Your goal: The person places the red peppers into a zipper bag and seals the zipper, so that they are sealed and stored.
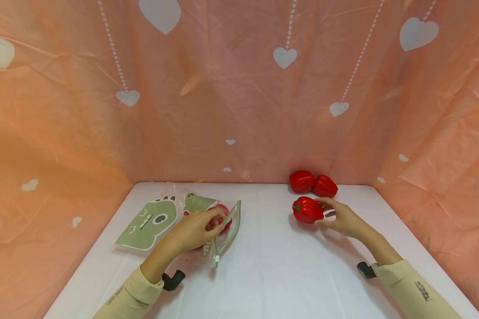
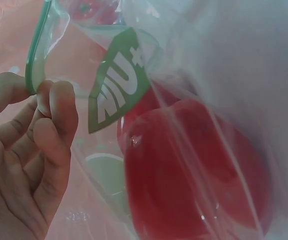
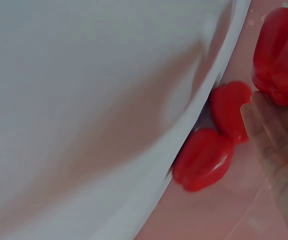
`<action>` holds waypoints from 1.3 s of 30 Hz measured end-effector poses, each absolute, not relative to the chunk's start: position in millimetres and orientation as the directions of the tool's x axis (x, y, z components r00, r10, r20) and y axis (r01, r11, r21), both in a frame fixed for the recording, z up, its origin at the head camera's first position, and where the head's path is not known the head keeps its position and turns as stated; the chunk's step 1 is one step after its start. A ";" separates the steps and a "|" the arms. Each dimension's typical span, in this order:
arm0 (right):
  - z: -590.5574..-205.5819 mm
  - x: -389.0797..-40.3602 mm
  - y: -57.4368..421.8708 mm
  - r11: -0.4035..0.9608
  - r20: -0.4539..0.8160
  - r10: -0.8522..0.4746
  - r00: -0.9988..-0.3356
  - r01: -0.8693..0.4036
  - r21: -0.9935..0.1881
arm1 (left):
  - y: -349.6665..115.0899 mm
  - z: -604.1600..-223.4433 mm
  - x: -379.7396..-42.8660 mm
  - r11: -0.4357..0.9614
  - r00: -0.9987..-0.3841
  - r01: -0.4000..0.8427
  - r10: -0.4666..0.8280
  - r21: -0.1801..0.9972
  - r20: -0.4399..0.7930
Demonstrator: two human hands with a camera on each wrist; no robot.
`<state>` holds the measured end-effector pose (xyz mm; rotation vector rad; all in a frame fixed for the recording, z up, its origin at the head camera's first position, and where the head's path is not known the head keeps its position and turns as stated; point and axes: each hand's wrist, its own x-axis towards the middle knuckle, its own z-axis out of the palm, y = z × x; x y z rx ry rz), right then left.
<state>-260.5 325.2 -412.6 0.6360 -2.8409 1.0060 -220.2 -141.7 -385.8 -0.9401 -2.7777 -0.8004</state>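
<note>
My left hand (image 1: 195, 230) pinches the green zip edge of a clear bag (image 2: 37, 47) between thumb and fingers. Printed with a green cartoon dinosaur, this zip bag lies on the left of the table, its mouth turned right. Red bell peppers (image 2: 194, 170) show through the plastic in the left wrist view; how many is hidden. On the right, a red bell pepper (image 1: 307, 210) with a green stem is held by my right hand (image 1: 345, 220), thumb on one side and fingertips on the other. The right wrist view cuts off part of this pepper (image 3: 279, 60).
Two more red bell peppers, one (image 1: 302, 181) beside the other (image 1: 325, 186), lie touching at the back right of the white table (image 1: 271, 274). Orange-pink curtains (image 1: 239, 110) with white hearts hang behind and along both sides. A white slider (image 1: 217, 258) sits on the bag's zip.
</note>
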 end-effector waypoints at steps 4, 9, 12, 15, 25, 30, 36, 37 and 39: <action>-412.8 -258.5 311.6 0.689 0.166 -0.388 -0.907 -0.405 -0.601 | -141.5 -386.1 -219.8 0.679 -0.811 0.582 0.528 0.448 0.253; -413.8 -257.2 295.5 0.660 0.177 -0.433 -0.884 -0.445 -0.605 | -141.1 -385.8 -219.3 0.680 -0.811 0.582 0.527 0.445 0.256; -414.8 -257.3 287.0 0.643 0.182 -0.458 -0.870 -0.465 -0.608 | -141.3 -386.0 -219.6 0.674 -0.806 0.589 0.532 0.445 0.261; -415.1 -256.8 279.0 0.630 0.184 -0.475 -0.861 -0.478 -0.611 | -141.7 -386.3 -220.4 0.671 -0.805 0.590 0.534 0.449 0.260; -417.2 -252.4 250.1 0.585 0.173 -0.521 -0.836 -0.497 -0.641 | -141.9 -386.4 -220.0 0.686 -0.820 0.569 0.519 0.454 0.242; -419.5 -248.8 233.8 0.554 0.168 -0.557 -0.813 -0.514 -0.655 | -141.0 -386.8 -219.5 0.695 -0.829 0.556 0.507 0.456 0.237; -420.7 -245.0 213.2 0.517 0.157 -0.584 -0.796 -0.514 -0.685 | -139.6 -386.1 -219.5 0.708 -0.849 0.525 0.478 0.473 0.227; -420.9 -243.8 209.3 0.513 0.156 -0.586 -0.795 -0.513 -0.688 | -139.7 -386.3 -219.8 0.708 -0.849 0.525 0.477 0.472 0.228; -420.9 -241.8 201.2 0.505 0.152 -0.590 -0.793 -0.510 -0.697 | -139.4 -385.8 -219.9 0.714 -0.852 0.520 0.474 0.470 0.223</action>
